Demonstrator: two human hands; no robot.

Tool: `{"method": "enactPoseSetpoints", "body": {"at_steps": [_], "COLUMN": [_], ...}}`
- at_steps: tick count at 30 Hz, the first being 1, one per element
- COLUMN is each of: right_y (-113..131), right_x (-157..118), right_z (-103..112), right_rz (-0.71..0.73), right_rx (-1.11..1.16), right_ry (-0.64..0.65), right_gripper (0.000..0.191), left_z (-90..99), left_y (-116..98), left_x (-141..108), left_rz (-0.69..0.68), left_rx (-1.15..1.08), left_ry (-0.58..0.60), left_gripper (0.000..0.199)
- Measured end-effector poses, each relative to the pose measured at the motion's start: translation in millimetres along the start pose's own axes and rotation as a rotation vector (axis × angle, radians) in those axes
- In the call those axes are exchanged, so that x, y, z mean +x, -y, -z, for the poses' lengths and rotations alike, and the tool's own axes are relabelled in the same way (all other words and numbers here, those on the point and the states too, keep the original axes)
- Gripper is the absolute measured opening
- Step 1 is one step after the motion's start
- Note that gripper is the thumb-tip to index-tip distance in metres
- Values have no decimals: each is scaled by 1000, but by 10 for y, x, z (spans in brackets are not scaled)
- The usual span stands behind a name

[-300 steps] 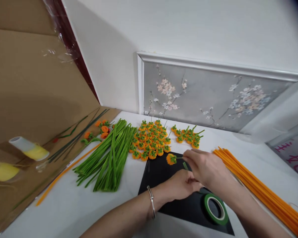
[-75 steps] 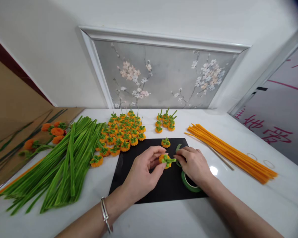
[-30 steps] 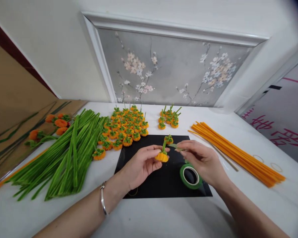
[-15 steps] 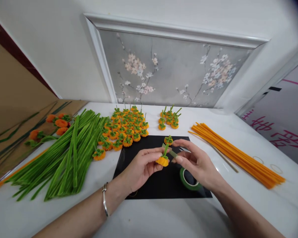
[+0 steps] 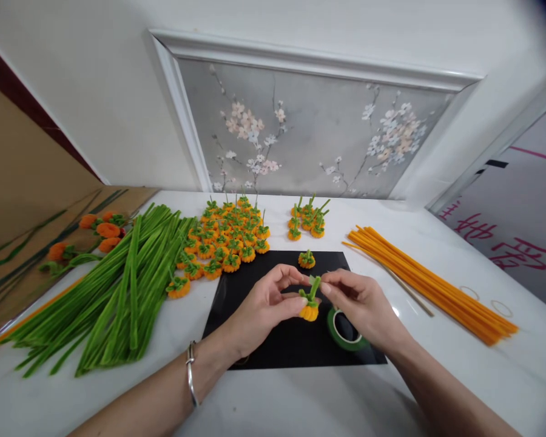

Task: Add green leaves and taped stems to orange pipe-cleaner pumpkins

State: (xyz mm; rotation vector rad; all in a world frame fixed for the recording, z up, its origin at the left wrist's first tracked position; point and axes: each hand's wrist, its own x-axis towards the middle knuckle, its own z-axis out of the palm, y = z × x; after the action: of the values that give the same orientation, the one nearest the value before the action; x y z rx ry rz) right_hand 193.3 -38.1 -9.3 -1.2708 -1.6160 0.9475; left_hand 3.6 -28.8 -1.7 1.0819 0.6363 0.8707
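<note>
Between the thumb and fingers of my left hand (image 5: 270,300) is a small orange pipe-cleaner pumpkin (image 5: 308,312) with green leaves and an upright green stem. My right hand (image 5: 366,306) pinches a short strip of pale green floral tape (image 5: 312,280) beside that stem; most of the strip is hidden by fingers and stem. Below the right hand, a roll of green floral tape (image 5: 333,335) lies on a black mat (image 5: 273,343). A second pumpkin (image 5: 306,261) stands at the mat's far edge, just beyond both hands.
Left of the mat lies a big pile of green pipe cleaners (image 5: 118,291). Many finished pumpkins (image 5: 230,240) crowd behind it, with a smaller group (image 5: 307,220) to their right. Orange pipe cleaners (image 5: 437,282) lie at right. Orange flowers (image 5: 108,230) rest at far left.
My right hand has brought the tape strip from beside the pumpkin up against its stem. My left hand has shifted slightly right, its index finger now raised to the stem and tape.
</note>
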Motion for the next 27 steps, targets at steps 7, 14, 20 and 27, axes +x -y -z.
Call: {"method": "enactPoseSetpoints", "body": {"at_steps": [7,14,20,27], "right_y": [95,108,101,127], "right_x": [-29,-24,-28,-42], "right_z": [-15,0,4,-2], "right_rz": [149,238,262,240], "right_rx": [-189,-197,-192,-265], "right_ry": [-1,52,74,58], "right_gripper": [16,18,18,13], "left_z": [12,22,27,-8], "left_y": [14,24,38,15], "left_x": [17,10,5,5], "left_rz": [-43,-27,-57,-67], "left_rx": [74,139,213,231], "left_ry": [22,7,-12,-48], "left_gripper": [25,8,7,6]}}
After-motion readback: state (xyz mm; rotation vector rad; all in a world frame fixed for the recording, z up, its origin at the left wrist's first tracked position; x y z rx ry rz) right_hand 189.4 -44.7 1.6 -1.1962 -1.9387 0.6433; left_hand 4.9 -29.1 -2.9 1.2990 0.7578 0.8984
